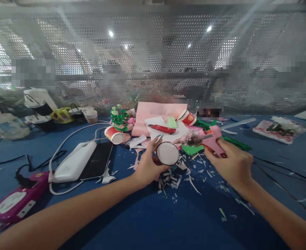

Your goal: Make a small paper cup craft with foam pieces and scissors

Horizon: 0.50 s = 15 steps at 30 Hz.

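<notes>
Left hand (147, 164) is wrapped around a paper cup (168, 153), fingers closed on its side. The cup lies sideways in the grip with its white round end facing the camera. It sits centre of the scene, just above the blue table (153, 222).

Right hand (232, 163) is clamped on the handle of a pink glue gun (213, 140), just right of the cup. The gun's front end points left toward the cup; can't tell if the tip touches it. The two hands are near each other, not touching.

Around them:
- Paper scraps (179, 177) are scattered on the table under and between the hands.
- A green paper piece (192, 149) lies just beyond the cup, under the gun's front.
- A red utility knife (162, 129) lies on a white sheet, far side of the left hand.
- Pink paper (158, 113) lies behind it, near the mesh screen (153, 52).
- One red cup (113, 134) lies on its side, far-left of the left hand. A second red cup (187, 117) is tipped over by the pink paper.
- A green paper curl (119, 118) stands beyond the first red cup.
- A white power bank (74, 161) and a black phone (97, 159) lie side by side left of the left hand, cabled.
- A pink device (14, 201) sits at the near left.
- Yellow scissors (61, 114) are at the far left.
</notes>
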{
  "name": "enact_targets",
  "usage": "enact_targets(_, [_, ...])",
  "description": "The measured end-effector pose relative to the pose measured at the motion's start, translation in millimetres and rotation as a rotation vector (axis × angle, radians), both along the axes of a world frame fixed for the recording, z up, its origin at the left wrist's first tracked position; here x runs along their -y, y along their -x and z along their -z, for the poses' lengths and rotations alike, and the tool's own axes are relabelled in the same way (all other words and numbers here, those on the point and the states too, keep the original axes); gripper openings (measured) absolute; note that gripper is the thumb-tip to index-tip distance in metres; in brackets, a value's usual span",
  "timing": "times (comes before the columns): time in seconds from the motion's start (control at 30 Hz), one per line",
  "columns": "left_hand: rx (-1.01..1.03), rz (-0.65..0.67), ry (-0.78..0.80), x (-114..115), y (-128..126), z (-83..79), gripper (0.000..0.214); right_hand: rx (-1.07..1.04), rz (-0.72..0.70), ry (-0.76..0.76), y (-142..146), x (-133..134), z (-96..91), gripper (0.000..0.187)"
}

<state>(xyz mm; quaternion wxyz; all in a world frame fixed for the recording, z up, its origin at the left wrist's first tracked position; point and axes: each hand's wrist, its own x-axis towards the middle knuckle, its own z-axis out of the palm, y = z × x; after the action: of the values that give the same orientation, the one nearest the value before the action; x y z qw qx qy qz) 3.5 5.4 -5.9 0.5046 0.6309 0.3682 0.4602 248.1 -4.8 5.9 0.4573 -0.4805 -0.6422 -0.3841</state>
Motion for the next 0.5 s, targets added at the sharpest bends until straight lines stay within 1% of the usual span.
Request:
enact_targets(0.07, [0.02, -0.033, -0.004, -2, 1, 2.3, 0.098, -0.054, 0.022, 0.066, -1, -1, -1.5, 0.015])
enact_targets(0.13, [0.031, -0.073, -0.04, -5, 1, 4.8, 0.096, -0.133, 0.068, 0.196, -4, -3, -2.1, 0.02])
enact_targets(0.23, [0.039, -0.135, -0.104, -10, 2, 8.1, 0.094, -0.221, 0.176, 0.442, -10, -4, -3.7, 0.024])
enact_targets(0.33, [0.032, -0.173, -0.123, -13, 2, 11.1, 0.094, -0.222, 0.251, 0.713, -14, -2, -9.4, 0.025])
enact_targets(0.4, [0.006, -0.186, -0.124, -15, 3, 12.7, 0.093, -0.21, 0.248, 0.868, -16, 1, -14.7, 0.025])
enact_targets(0.5, [-0.028, -0.195, -0.135, -16, 4, 13.0, 0.091, -0.238, 0.198, 1.05, -21, 10, -21.1, 0.026])
